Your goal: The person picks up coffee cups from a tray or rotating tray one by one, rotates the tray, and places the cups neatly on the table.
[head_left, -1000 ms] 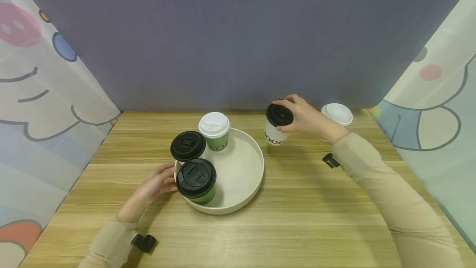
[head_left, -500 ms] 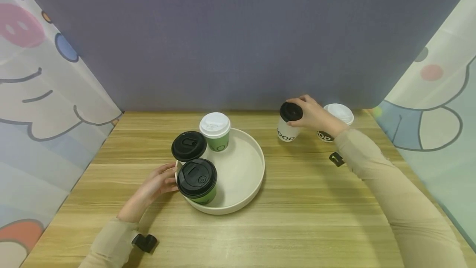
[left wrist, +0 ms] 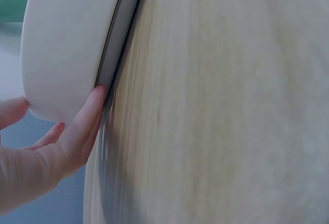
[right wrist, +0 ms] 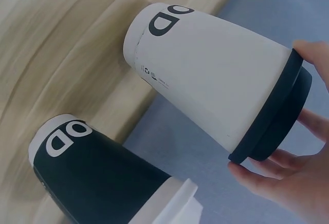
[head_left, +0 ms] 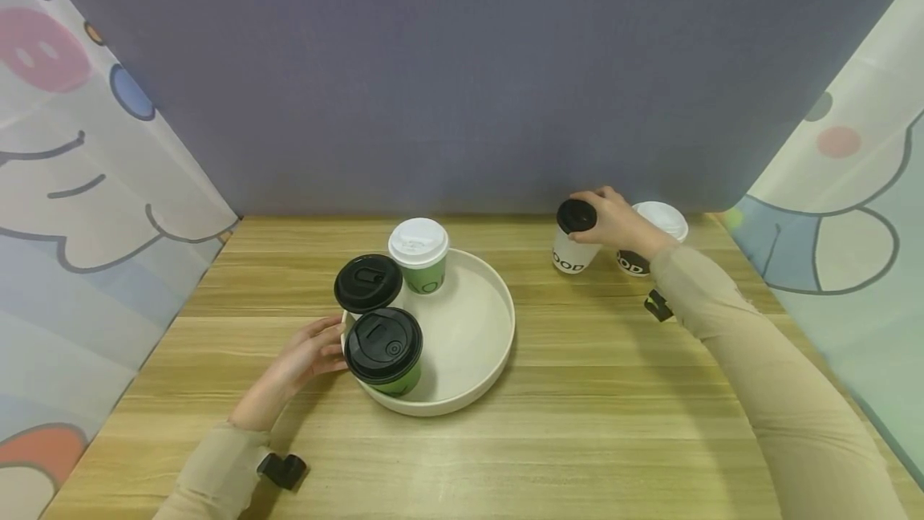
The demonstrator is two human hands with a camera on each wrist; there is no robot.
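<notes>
In the head view, my right hand [head_left: 612, 223] grips the black lid of a white paper coffee cup [head_left: 572, 257] from above. The cup's base is at the tabletop; whether it touches cannot be told. Close beside it stands a black paper cup [right wrist: 92, 172] with a white lid [head_left: 661, 219], partly behind my hand. My left hand [head_left: 306, 355] holds the side of a round cream tray [head_left: 476, 343], thumb at the rim and fingers at the lower edge. On the tray's left are a green cup with a white lid [head_left: 419, 243] and two black-lidded cups, one behind [head_left: 368, 283], one in front [head_left: 382, 347].
The wooden table [head_left: 577, 424] ends at a grey upright panel [head_left: 476, 79] right behind the cups. Printed cartoon curtains hang at the left [head_left: 94, 183] and right [head_left: 852, 207]. Black clips sit on both sleeves.
My right hand has moved right with the white cup, toward the white-lidded black cup, ending close beside it. The left hand and the tray have stayed in place.
</notes>
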